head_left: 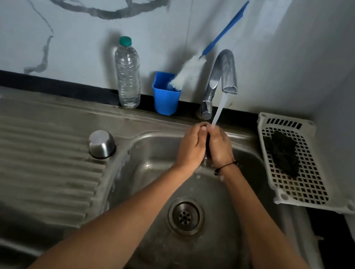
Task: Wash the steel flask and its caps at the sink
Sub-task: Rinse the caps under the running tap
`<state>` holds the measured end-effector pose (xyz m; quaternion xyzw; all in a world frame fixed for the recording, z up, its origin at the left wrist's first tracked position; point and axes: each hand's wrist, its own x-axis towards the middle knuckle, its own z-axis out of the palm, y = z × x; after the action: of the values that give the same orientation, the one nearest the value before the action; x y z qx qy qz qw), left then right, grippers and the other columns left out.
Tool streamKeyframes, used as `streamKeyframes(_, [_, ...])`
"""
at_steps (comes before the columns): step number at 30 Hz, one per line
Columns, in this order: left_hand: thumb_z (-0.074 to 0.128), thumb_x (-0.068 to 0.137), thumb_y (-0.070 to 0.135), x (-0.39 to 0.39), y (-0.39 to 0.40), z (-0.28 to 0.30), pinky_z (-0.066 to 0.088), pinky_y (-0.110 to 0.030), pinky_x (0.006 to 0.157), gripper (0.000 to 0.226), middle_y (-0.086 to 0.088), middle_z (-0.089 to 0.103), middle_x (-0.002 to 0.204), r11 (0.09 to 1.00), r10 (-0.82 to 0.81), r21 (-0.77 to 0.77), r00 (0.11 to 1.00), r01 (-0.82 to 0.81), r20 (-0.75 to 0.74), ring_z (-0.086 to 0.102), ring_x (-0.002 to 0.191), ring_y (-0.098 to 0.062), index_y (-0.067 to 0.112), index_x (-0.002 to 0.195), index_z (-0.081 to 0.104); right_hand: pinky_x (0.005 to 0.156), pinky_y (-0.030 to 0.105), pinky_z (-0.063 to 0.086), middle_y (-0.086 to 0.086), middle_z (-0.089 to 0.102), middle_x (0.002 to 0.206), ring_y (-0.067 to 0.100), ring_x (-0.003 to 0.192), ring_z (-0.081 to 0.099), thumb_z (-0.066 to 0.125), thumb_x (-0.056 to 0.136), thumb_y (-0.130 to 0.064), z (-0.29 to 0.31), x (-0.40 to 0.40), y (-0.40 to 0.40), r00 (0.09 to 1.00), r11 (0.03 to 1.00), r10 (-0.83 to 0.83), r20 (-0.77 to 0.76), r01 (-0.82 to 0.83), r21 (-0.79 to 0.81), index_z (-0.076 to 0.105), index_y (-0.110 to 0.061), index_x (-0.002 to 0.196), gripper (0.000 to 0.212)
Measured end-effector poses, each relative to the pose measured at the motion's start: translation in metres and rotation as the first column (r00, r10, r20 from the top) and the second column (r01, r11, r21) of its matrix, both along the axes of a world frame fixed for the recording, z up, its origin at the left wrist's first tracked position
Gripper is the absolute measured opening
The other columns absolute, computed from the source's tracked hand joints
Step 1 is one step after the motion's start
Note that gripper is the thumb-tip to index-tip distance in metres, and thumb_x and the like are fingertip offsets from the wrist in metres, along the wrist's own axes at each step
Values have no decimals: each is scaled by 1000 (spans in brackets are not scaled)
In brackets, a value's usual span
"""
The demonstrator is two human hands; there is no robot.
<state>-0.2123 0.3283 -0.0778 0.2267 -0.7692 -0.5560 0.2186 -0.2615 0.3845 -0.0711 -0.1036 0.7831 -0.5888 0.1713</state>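
Steel sink (218, 248), tap (223, 76) running. Left hand (189, 147) and right hand (220, 149) wrapped around small dark cap (207, 148) under stream, mid-rinse; steel cap (101, 144) upturned left of grip, flask itself not identifiable. Next, likely: set cap aside, needs a steady wet-finger hold.

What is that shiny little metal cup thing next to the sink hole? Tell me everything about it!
The small steel cup-shaped cap stands upside down on the ribbed steel draining board, right at the edge of the sink basin. It looks like brushed steel, round, with a flat closed top facing up and slightly rounded sides. A dark ring shows around its bottom rim where it meets the board. Neither hand touches it. Whether it is wet cannot be told.
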Motion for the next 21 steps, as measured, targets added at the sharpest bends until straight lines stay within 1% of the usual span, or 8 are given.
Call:
streamKeyframes(3, [32,103,21,-13,0,-4,37,-31,69,29,-12,61,85,988,136,-70,990,-139,-45,57,79,-25,7,93,55,58,26,35,-5,57,71,12,70,52,39,96,-41,-8,-1,-6,993,997,-65,-100,67,22,55,-26,73,31])
streamKeyframes(8, [31,102,30,-23,2,2,44,-36,81,42,-14,65,102,983,171,-110,951,-147,259,59,97,-32,4,103,64,61,29,39,-8,59,70,16,72,55,32,78,-48,-15,0,1,967,974,-199,-161,213,79,53,-27,69,31])
streamKeyframes(11, [35,99,25,-29,2,9,47,-37,81,36,-11,63,101,988,96,80,933,-132,348,59,93,-29,6,104,65,63,36,42,0,61,68,25,71,55,33,77,-50,-22,-1,6,925,961,-241,-294,269,58,53,-24,73,33])
streamKeyframes(13, [34,99,24,-31,0,18,50,-33,63,34,-15,62,86,939,-28,328,928,-103,372,59,74,-29,7,92,63,58,35,39,1,56,60,25,64,53,30,72,-54,-24,-2,10,889,958,-256,-380,287,25,52,-18,73,42])
streamKeyframes(15, [28,98,22,-28,-5,33,29,-19,40,34,-8,47,61,840,-182,533,877,-96,444,39,46,-17,13,75,51,56,35,37,5,55,60,27,62,51,29,72,-54,-24,-4,13,857,963,-243,-454,270,-6,52,-9,77,50])
streamKeyframes(17, [25,99,24,-27,-8,41,17,-17,39,35,-2,36,53,800,-254,595,852,-81,457,26,41,-13,15,71,43,56,33,34,1,51,58,22,59,48,29,71,-52,-21,-5,13,876,964,-259,-408,259,-58,50,-13,74,45])
streamKeyframes(19, [23,103,31,-29,-4,33,23,-22,41,38,0,37,56,892,-157,452,925,-18,346,35,46,-17,13,79,46,58,32,32,-8,44,55,15,58,42,32,73,-51,-16,-4,7,918,944,-322,-229,295,-145,45,-24,63,32])
streamKeyframes(21, [23,104,38,-26,4,20,34,-27,49,40,4,44,63,999,-41,28,985,37,167,49,59,-19,11,92,51,62,35,34,-9,43,54,14,59,41,38,82,-45,-12,-4,-1,930,899,-366,30,361,-248,43,-27,57,32])
